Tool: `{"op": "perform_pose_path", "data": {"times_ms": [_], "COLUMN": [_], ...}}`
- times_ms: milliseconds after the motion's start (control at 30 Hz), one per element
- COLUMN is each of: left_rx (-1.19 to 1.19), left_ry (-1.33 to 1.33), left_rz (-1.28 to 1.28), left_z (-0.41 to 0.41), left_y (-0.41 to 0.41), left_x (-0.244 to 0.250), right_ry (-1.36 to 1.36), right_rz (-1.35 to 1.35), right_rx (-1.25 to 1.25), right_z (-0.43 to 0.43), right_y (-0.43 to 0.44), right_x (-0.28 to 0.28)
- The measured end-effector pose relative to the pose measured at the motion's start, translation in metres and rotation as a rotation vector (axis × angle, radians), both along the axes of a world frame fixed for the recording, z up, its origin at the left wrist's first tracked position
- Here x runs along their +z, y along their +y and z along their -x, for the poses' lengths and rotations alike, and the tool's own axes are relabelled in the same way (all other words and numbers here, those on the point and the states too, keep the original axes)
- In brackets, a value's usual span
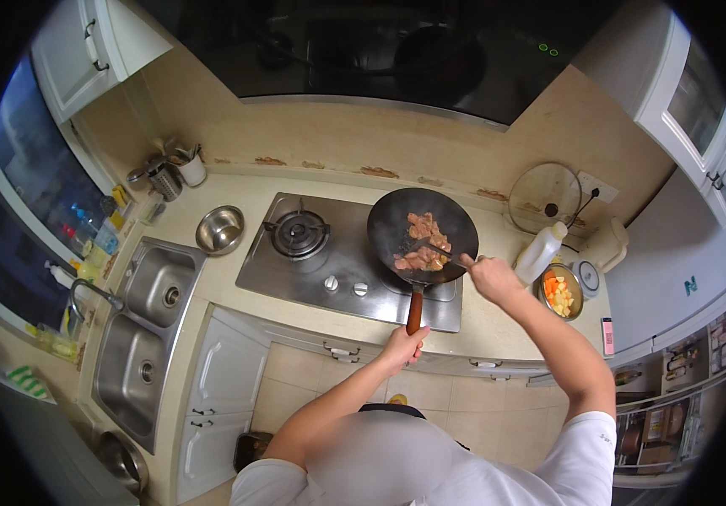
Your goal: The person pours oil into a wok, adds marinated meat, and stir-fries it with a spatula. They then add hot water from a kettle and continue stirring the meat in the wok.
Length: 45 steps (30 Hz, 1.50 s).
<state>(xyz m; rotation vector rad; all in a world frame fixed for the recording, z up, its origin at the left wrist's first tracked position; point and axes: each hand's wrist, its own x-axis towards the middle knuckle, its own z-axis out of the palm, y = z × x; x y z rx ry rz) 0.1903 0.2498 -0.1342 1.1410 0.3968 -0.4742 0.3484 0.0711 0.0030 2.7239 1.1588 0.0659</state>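
Observation:
My left hand [402,348] grips the end of the brown wooden handle [415,310] of a dark wok [388,218]. The wok sits over the right side of a stainless steel gas cooktop [299,286]. In it, pieces of meat [423,258] lie in a loose heap, pinkish with some browning. My right hand [492,277] holds a spatula [442,252] by its handle, reaching in from the wok's right rim. The spatula's tip is among the meat and partly hidden by it.
Left of the wok are a bare burner [299,233], a steel bowl [220,230] and a double sink [161,281]. To the right stand a white bottle [541,253], a bowl of cut orange and pale yellow pieces [559,292] and a glass lid [543,196]. A range hood [369,57] overhangs the cooktop.

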Motion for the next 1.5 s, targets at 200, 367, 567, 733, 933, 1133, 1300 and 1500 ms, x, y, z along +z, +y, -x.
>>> {"op": "perform_pose_path", "data": {"times_ms": [200,367,567,733,933,1133,1300,1500], "left_rx": [-0.020,-0.039,-0.045,-0.016,-0.050,-0.050,-0.059,-0.064], "left_ry": [0.013,-0.006,-0.011,-0.028,-0.027,-0.004,0.001,-0.010], "left_rz": [0.046,0.043,0.013,0.020,0.024,0.024,0.068,0.067], "left_z": [0.000,-0.001,-0.002,-0.001,-0.002,-0.002,-0.003,-0.002], "left_y": [0.010,0.009,0.009,0.014,0.013,0.016,0.019,0.014], "left_x": [-0.004,0.000,-0.003,-0.007,-0.006,-0.004,-0.005,-0.011], "right_ry": [0.075,0.137,-0.071,-0.095,0.038,0.098,0.100,0.025], "right_rz": [-0.054,-0.140,-0.314,-0.314,-0.238,-0.182,-0.049,-0.087], "right_rx": [-0.120,-0.130,-0.299,-0.333,-0.398,-0.294,-0.282,-0.356], "right_z": [0.051,0.051,0.001,-0.032,-0.029,0.030,0.074,0.033], "right_y": [-0.005,0.019,0.071,0.094,0.074,0.038,0.021,0.012], "right_x": [0.072,0.007,-0.054,-0.021,-0.059,0.013,0.065,-0.026]}}
